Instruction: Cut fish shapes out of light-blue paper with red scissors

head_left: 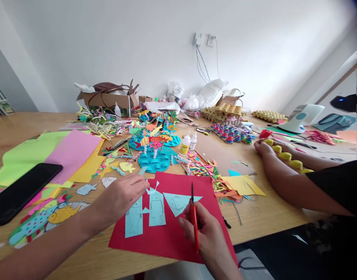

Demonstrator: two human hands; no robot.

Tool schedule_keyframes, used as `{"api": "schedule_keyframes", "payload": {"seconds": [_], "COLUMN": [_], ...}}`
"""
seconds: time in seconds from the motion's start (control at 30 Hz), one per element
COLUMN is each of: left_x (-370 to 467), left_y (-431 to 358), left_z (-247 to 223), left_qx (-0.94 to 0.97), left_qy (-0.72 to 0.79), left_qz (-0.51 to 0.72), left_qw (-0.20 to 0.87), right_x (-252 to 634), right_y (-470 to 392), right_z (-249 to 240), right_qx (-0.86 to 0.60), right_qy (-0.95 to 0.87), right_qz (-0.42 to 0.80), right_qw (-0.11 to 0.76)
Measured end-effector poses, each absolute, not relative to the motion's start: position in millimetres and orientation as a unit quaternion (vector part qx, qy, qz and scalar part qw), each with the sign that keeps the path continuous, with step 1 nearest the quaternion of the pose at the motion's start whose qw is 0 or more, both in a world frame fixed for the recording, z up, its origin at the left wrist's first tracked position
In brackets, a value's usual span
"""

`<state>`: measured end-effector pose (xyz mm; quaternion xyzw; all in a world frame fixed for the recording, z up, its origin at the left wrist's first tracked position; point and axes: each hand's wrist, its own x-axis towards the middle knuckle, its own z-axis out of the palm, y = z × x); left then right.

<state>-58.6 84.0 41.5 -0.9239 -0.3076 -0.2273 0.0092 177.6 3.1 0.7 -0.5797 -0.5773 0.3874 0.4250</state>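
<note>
A red sheet of paper (178, 245) lies at the table's front edge, with light blue paper pieces (133, 225) bearing pencil fish drawings on it. My right hand (206, 233) grips red-handled scissors (193, 221) over the sheet's right part, blades pointing away and looking closed. Beside them is a triangular blue piece (174, 203). My left hand (124, 194) is above the sheet's upper left, fingers pinched together at a small light blue scrap (142, 170). Cut paper fish (86, 189) lie left of this hand.
A black phone (27, 190) rests on coloured sheets at left. Glue bottles (184, 145), blue egg-carton bases (155, 160) with paper fish and many paper scraps (200, 167) fill the middle. At right, another person's arms (280, 182) reach beside a yellow carton strip (285, 156).
</note>
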Motion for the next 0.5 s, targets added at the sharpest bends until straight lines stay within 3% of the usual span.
{"api": "schedule_keyframes", "payload": {"seconds": [0.07, 0.23, 0.5], "left_x": [-54, -29, -10], "left_y": [75, 51, 47], "left_z": [46, 48, 44], "left_qx": [-0.922, -0.896, -0.845], "left_qy": [-0.279, -0.263, -0.325], "left_qz": [-0.268, -0.357, -0.345], "left_qw": [0.028, -0.008, -0.247], "right_x": [174, 155, 154], "right_y": [6, 12, 23], "right_z": [8, 25, 29], "right_qx": [-0.556, -0.504, -0.492], "right_qy": [-0.555, -0.544, -0.574], "right_qz": [0.391, 0.439, 0.426], "right_qw": [0.480, 0.507, 0.497]}}
